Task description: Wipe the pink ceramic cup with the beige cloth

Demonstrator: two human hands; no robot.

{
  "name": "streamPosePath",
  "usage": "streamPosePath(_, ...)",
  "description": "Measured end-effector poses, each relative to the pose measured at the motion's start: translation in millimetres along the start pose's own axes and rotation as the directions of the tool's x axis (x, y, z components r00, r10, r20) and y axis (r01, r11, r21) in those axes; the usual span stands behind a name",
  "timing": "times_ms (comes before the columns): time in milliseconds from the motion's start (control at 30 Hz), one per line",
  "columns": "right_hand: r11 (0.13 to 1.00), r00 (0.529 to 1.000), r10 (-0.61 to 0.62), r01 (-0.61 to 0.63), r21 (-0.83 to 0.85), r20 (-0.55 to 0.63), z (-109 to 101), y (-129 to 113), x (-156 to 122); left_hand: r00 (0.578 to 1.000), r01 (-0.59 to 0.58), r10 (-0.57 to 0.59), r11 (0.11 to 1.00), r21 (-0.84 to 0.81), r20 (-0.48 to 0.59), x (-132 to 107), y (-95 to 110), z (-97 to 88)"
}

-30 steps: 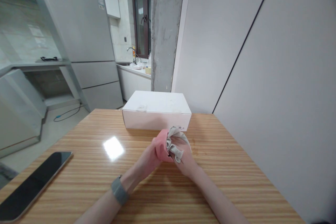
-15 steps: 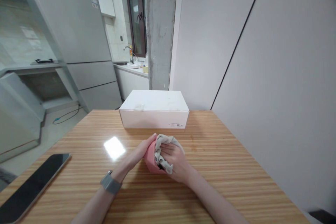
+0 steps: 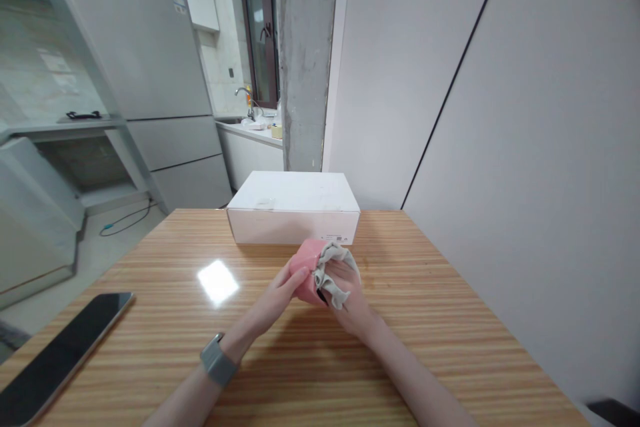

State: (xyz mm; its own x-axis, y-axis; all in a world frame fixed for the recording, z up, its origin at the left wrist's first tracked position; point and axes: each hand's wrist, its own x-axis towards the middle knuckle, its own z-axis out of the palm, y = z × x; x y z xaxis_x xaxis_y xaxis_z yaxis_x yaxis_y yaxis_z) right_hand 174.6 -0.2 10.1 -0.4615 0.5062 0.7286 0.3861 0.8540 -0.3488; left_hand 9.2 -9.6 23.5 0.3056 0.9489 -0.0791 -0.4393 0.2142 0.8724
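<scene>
A pink, hollow-looking container point(image 3: 306, 255) is tilted above the table, its mouth turned toward the right. Around its left side and near edge wraps my left hand point(image 3: 279, 292), closed on it with the thumb along the side facing me. A crumpled light grey cloth point(image 3: 338, 294) bunches out of the mouth. My right hand point(image 3: 354, 303) presses into that cloth, fingertips hidden in the folds and inside the container. Something small and dark shows at the lower rim, too little of it to name. On my left wrist sits a grey-banded watch point(image 3: 219, 360).
Behind my hands a closed white box point(image 3: 293, 227) stands at the far end of the striped wooden table point(image 3: 430, 320). A dark phone point(image 3: 65, 353) lies at the left edge. Further back are a fridge point(image 3: 130, 47), a sink counter and a white wall on the right.
Both hands have moved up and slightly right, carrying the pink container and cloth with them. My left thumb now lies across the container's near side, and the container has turned a little.
</scene>
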Motion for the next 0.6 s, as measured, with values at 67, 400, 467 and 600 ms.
streamPosePath(67, 1.000, 1.000, -0.022, 0.021, -0.014, -0.011, -0.7, 0.6, 0.3, 0.999, 0.011, -0.010, 0.999, -0.035, 0.034, 2.0, -3.6, -0.1)
streamPosePath(400, 0.929, 0.936, -0.304, 0.332, -0.165, 0.176, 16.5, -11.9, -6.0, 0.986, 0.156, -0.154, 0.988, 0.023, -0.063, 4.9, 11.2, -11.3)
streamPosePath(467, 0.942, 0.943, -0.281, 0.307, -0.136, 0.177, 17.3, -13.8, -5.9, 0.984, 0.157, -0.154, 0.987, 0.035, -0.086, 3.9, 12.3, -10.1)
streamPosePath(600, 0.972, 0.964, -0.211, 0.225, -0.072, 0.164, 12.0, -13.8, -6.2, 0.985, 0.142, -0.137, 0.989, 0.039, -0.108, 4.5, 10.8, -3.0)
